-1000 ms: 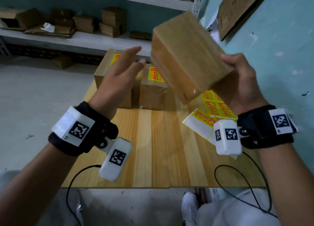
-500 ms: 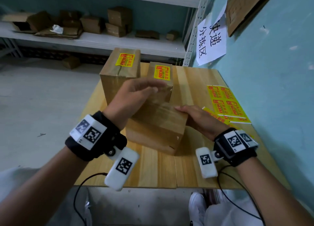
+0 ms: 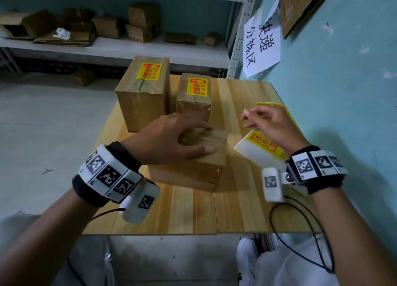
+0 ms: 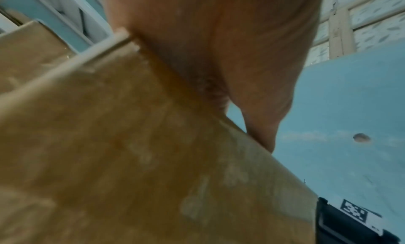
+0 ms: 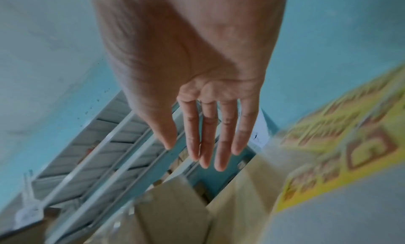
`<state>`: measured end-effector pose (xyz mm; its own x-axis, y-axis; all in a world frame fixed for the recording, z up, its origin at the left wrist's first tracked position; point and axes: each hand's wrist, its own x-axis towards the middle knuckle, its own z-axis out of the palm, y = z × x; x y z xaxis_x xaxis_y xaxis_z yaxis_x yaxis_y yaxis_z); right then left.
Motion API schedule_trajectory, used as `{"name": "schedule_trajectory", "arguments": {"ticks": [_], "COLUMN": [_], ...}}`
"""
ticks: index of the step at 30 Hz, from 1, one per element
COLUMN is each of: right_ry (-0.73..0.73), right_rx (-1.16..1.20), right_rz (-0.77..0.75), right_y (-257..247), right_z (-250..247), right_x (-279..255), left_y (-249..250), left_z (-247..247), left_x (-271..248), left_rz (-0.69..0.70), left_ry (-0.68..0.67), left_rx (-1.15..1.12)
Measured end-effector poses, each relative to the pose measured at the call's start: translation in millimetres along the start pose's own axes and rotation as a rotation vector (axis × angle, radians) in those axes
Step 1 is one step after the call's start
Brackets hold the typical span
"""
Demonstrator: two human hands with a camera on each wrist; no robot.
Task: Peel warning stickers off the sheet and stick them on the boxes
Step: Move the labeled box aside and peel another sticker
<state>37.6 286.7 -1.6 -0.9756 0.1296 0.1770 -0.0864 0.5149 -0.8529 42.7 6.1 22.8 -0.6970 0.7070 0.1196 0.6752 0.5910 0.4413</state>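
Observation:
A plain cardboard box (image 3: 199,169) lies on the wooden table (image 3: 193,210) with no sticker on its visible faces. My left hand (image 3: 171,139) rests flat on its top, fingers spread; the left wrist view shows the palm (image 4: 219,48) against the box (image 4: 131,152). My right hand (image 3: 270,122) hovers above the yellow sticker sheet (image 3: 257,146) with straight fingers (image 5: 208,135) and holds nothing. The sheet (image 5: 339,152) lies at the table's right side. Behind stand a taller box (image 3: 144,96) and a smaller box (image 3: 194,98), each with a yellow sticker on top.
A teal wall (image 3: 343,92) with a white paper sign (image 3: 261,43) runs along the table's right edge. White shelves (image 3: 118,51) with several cardboard boxes stand behind the table. Wrist camera cables (image 3: 300,232) hang over the front edge.
The plain box came down from the air onto the table. My right hand let go of it and moved right, over the sticker sheet. My left hand stays on the box top.

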Motion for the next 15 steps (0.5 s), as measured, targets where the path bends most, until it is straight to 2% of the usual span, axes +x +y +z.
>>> {"name": "schedule_trajectory", "arguments": {"ticks": [3, 6, 9, 15], "right_ry": [0.031, -0.081, -0.179, -0.2], "right_rx": [-0.275, -0.483, -0.519, -0.6], "right_rz": [0.061, 0.211, 0.301, 0.364], "right_y": [17, 32, 39, 35], "right_z": [-16, -22, -22, -24], "right_x": [0, 1, 4, 4], "left_y": [2, 7, 10, 9], "left_z": [3, 8, 13, 15], "left_x": [2, 4, 7, 7], "left_rz": [-0.046, -0.121, -0.199, -0.215], "left_ry": [0.068, 0.134, 0.178, 0.196], "left_rx": [0.001, 0.011, 0.034, 0.009]}}
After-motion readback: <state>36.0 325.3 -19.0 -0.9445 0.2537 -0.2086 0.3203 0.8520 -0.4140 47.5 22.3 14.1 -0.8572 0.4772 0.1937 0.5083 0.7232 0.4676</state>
